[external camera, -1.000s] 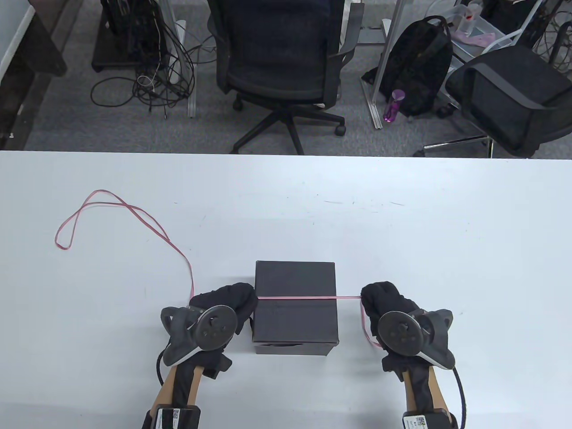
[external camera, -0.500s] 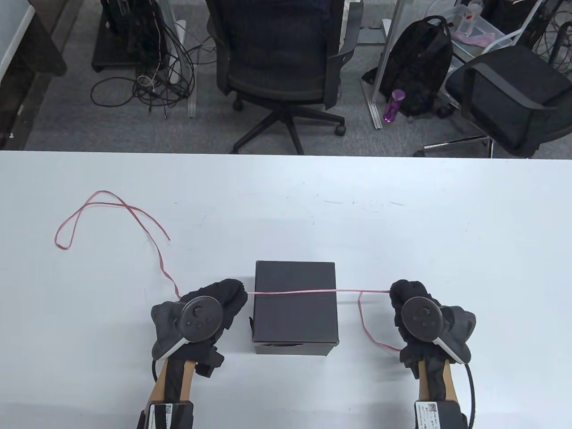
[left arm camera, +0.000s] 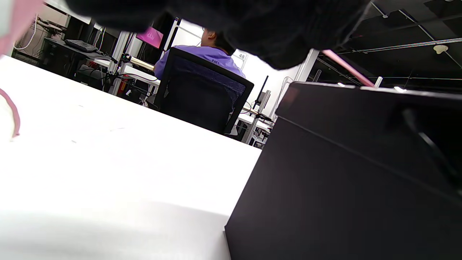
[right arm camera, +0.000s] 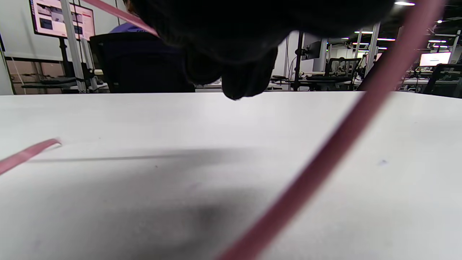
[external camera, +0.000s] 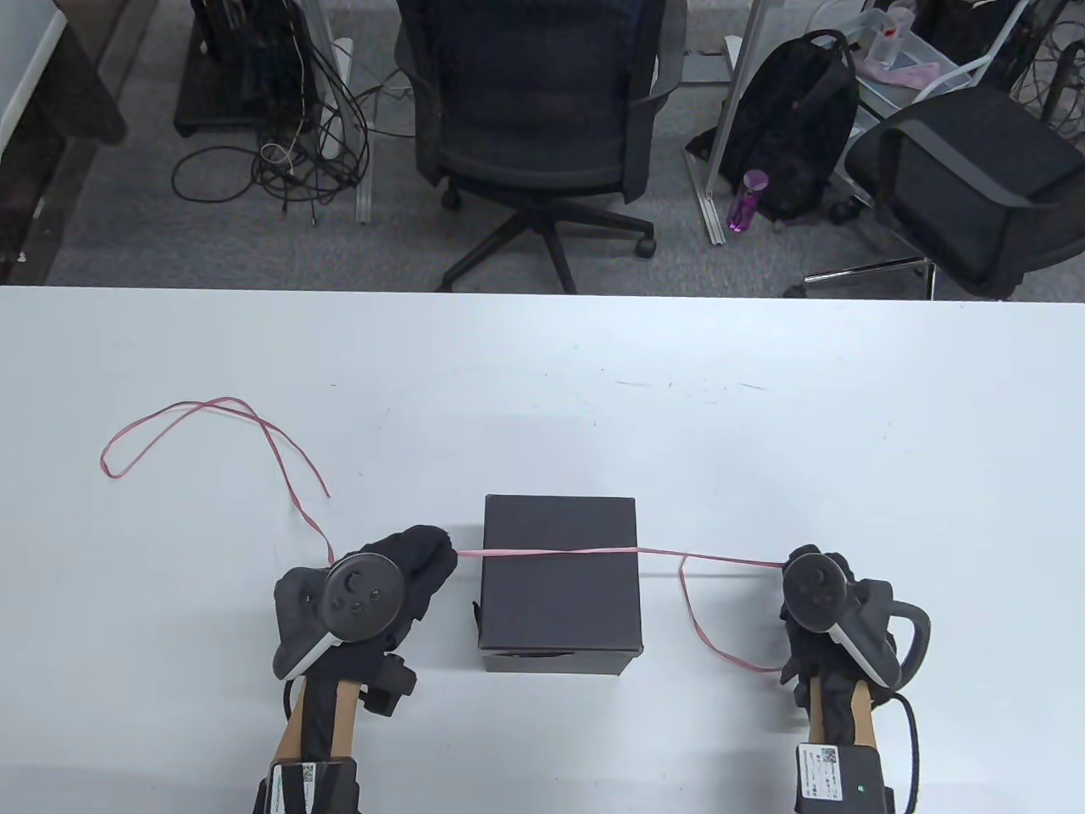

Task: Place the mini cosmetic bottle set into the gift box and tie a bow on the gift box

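Right now I have the pink ribbon (external camera: 551, 553) stretched straight across the closed lid of the gift box (external camera: 559, 585), which sits toward six o'clock on the white table (external camera: 593, 398). My left hand (external camera: 398, 577) is just beside the box at its nine o'clock, fingers curled and pinching the ribbon where it leaves the lid. My right hand (external camera: 818, 610) is well out at three o'clock, pinching the other side. I judge the pull from both sides is there to keep the band flat and centred before I cross it for the bow. The cosmetic bottles I cannot see; with the lid on, I take them to be inside.

From my left hand the loose tail (external camera: 212, 424) wanders off toward ten o'clock in soft loops, and a shorter tail (external camera: 703, 627) droops on the table near my right. The ribbon is thin, flat and limp, faintly glossy. The box is matte black, square-cornered and stiff, with a small notch in its near wall.
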Demonstrator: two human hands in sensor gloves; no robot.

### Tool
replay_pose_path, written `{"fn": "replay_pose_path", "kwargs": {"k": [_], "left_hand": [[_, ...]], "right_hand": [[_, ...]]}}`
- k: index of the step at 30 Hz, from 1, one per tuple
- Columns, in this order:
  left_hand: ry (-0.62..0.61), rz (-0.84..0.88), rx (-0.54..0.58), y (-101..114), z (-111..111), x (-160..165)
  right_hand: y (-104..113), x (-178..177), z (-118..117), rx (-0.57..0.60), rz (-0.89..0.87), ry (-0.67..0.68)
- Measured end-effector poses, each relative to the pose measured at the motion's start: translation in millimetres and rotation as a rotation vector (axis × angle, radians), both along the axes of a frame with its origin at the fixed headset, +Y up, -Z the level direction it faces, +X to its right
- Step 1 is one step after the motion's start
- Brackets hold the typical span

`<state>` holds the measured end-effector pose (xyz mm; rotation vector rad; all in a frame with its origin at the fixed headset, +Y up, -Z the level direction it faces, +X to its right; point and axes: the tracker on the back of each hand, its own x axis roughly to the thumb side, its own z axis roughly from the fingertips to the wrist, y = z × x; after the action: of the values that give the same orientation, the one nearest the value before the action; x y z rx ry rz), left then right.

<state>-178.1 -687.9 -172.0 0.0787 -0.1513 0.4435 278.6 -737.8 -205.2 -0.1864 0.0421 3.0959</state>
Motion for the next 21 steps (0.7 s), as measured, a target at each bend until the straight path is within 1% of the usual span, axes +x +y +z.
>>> {"fn": "replay_pose_path", "kwargs": {"k": [3,5,6,7,9,10,11,13,14,15,16,18,21], "left_hand": [[-0.020,0.035,0.003,0,0,2],[-0.025,0.052,0.037,3,2,4],[-0.032,0.062,0.052,5,4,6],[-0.046,0.077,0.068,7,5,8],[-0.082,0.113,0.084,11,8,14],[-0.110,0.133,0.091,14,11,20],[-0.126,0.141,0.096,15,12,23],[-0.175,0.159,0.110,20,17,34],[-0.189,0.163,0.116,21,19,37],[-0.212,0.165,0.124,22,22,43],[-0.235,0.163,0.129,23,24,49],[-0.270,0.163,0.134,24,28,58],[-0.322,0.154,0.127,22,32,71]], "right_hand": [[-4,-4,-3,-0.057,0.011,-0.013],[1,-10,-3,-0.088,-0.007,0.006],[5,-14,-2,-0.072,-0.028,0.033],[12,-19,0,-0.024,-0.071,0.067],[27,-34,5,0.118,-0.208,0.154],[39,-48,10,0.189,-0.329,0.250],[43,-55,12,0.205,-0.376,0.294],[55,-82,21,0.200,-0.508,0.455],[58,-90,25,0.198,-0.534,0.503],[62,-105,30,0.189,-0.551,0.581],[64,-118,35,0.176,-0.539,0.635],[65,-134,42,0.155,-0.474,0.692],[64,-152,49,0.159,-0.334,0.737]]}}
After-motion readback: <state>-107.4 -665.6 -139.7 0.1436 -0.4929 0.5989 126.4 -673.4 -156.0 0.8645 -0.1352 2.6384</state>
